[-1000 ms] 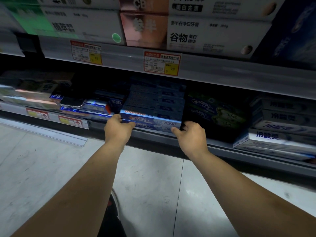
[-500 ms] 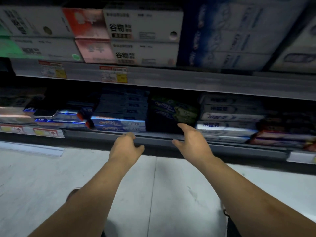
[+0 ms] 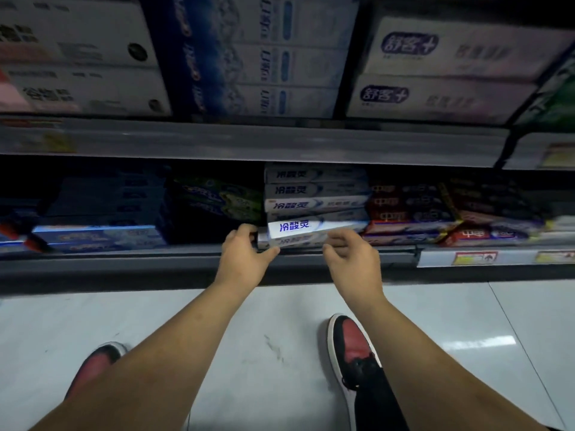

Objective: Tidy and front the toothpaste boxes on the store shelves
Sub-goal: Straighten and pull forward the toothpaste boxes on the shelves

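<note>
1. The blue boxes (image 3: 99, 237) at the left end of the lower shelf (image 3: 124, 259) lie close to its front edge with no hand on them. A second ago both hands held the front one, so that stack looks finished.
2. The green boxes (image 3: 217, 197) next along sit back in shadow (too dark to judge how far from the edge). Half a second ago the hands were passing in front of them with fingers released, so they may need a return visit.
3. The left hand (image 3: 245, 256) has now arrived at the left end of the white box (image 3: 298, 231). Its fingers curl over that end and the thumb reaches along the lower front edge, so it is grasping the box.
4. That white box lies at the bottom front of the white stack (image 3: 314, 194), at the shelf's front edge. It looks slightly skewed against the boxes above it.
5. The right hand (image 3: 348, 253) is in front of the box's right half with its fingers curled toward it. I cannot tell whether they have closed on the box or are only near it.
6. The red boxes (image 3: 413, 213) just to the right of the white stack are untouched and look uneven, with a price label (image 3: 474, 258) on the shelf edge below them. The tidying is moving rightward, and squaring the white box seems the step in hand.
</note>
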`<act>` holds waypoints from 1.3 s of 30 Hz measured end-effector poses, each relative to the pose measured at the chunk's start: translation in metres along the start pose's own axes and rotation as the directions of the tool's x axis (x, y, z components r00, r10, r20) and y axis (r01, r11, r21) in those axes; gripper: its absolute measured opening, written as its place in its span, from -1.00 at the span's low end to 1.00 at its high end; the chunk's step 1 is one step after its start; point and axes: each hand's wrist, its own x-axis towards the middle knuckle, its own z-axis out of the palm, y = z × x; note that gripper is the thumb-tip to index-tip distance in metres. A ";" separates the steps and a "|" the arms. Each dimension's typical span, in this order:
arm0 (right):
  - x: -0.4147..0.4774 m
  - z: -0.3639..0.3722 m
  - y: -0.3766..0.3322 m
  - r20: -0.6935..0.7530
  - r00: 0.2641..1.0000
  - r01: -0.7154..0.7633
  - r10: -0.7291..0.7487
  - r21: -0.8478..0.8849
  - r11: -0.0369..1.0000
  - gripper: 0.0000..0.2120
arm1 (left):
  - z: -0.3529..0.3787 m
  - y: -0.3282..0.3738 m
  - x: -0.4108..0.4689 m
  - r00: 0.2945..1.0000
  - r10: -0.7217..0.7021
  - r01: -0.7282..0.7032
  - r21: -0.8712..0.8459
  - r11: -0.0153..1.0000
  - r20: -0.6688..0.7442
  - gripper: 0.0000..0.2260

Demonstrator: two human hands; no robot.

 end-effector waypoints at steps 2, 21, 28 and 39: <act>0.008 -0.008 0.008 -0.083 0.992 -0.083 0.091 0.085 0.993 -0.76 | 0.006 0.003 0.002 0.999 0.039 -0.040 -0.026 0.999 -0.037 -0.56; 0.037 -0.006 0.035 0.002 0.939 -0.323 0.343 0.345 0.881 -0.43 | 0.008 -0.004 0.008 0.995 -0.043 0.028 -0.149 0.988 -0.093 -0.77; 0.036 -0.007 0.037 -0.032 0.943 -0.309 0.333 0.299 0.903 -0.48 | 0.015 -0.001 0.004 0.996 -0.060 0.046 -0.191 0.980 -0.066 -0.78; 0.037 -0.008 0.042 -0.049 0.912 -0.356 0.407 0.398 0.846 -0.50 | 0.023 0.006 -0.003 0.995 -0.086 0.077 -0.183 0.980 -0.047 -0.75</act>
